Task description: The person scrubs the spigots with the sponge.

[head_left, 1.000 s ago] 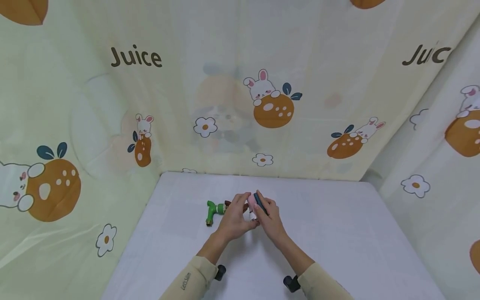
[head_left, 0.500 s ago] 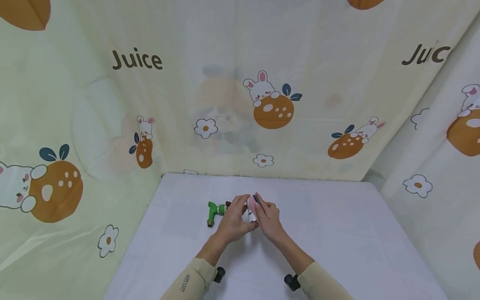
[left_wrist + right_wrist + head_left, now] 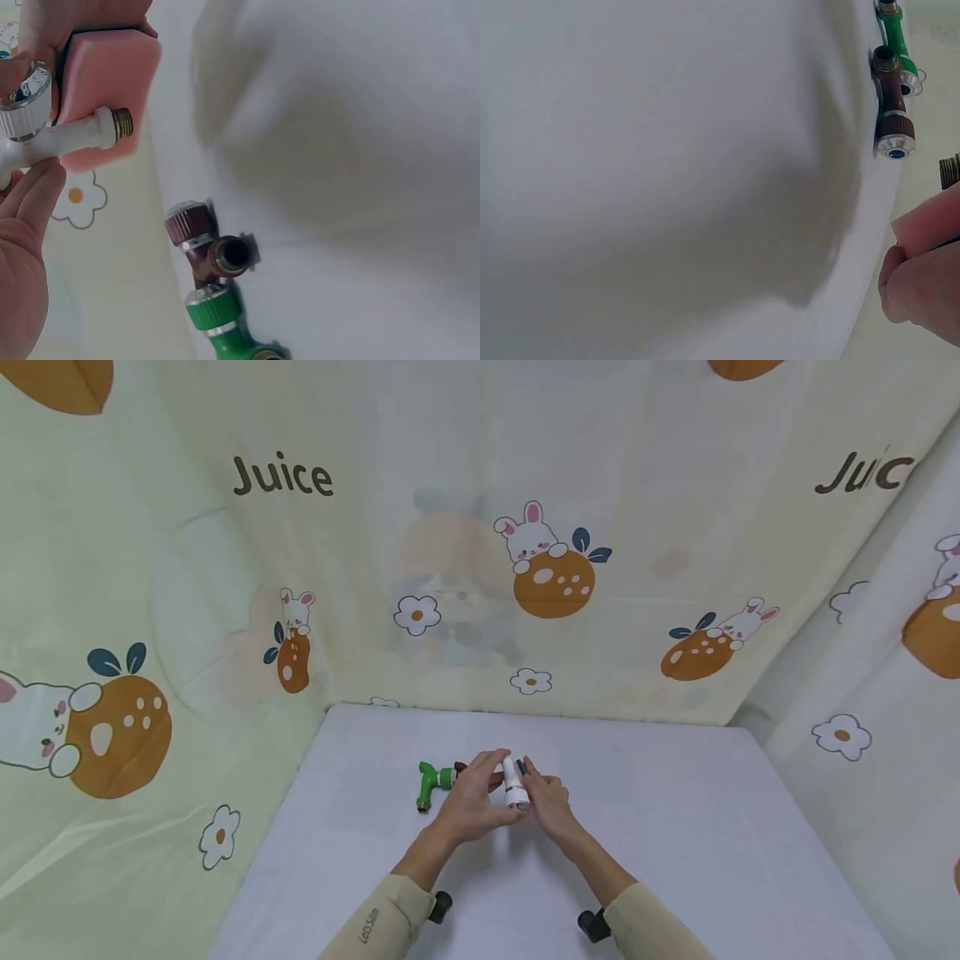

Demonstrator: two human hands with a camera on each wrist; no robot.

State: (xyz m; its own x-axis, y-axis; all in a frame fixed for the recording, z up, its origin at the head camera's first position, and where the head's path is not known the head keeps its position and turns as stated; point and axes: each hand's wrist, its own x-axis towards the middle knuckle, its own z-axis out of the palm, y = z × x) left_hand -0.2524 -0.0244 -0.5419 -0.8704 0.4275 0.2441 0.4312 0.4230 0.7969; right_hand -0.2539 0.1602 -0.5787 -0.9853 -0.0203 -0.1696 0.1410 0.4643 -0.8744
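My left hand [image 3: 471, 802] grips a white water tap [image 3: 75, 137] with a chrome-topped knob and a brass threaded end, held up above the table. Its thumb and fingers sit at either end of the tap's body. Beside it, my right hand [image 3: 551, 806] holds a pink sponge [image 3: 112, 75] with a dark blue backing. In the left wrist view the sponge lies behind the tap, overlapped by the threaded spout. Only the sponge's dark edge shows in the head view, the rest being hidden by the right hand.
A green tap [image 3: 429, 781] and a dark red-brown tap [image 3: 892, 105] lie close together on the white table [image 3: 660, 827], left of the hands. Patterned curtains [image 3: 450, 527] stand around the table's back and sides.
The sponge has come away from the front of the white tap, so more of the tap shows. The right hand has shifted slightly right, and the tap has moved a little right too.
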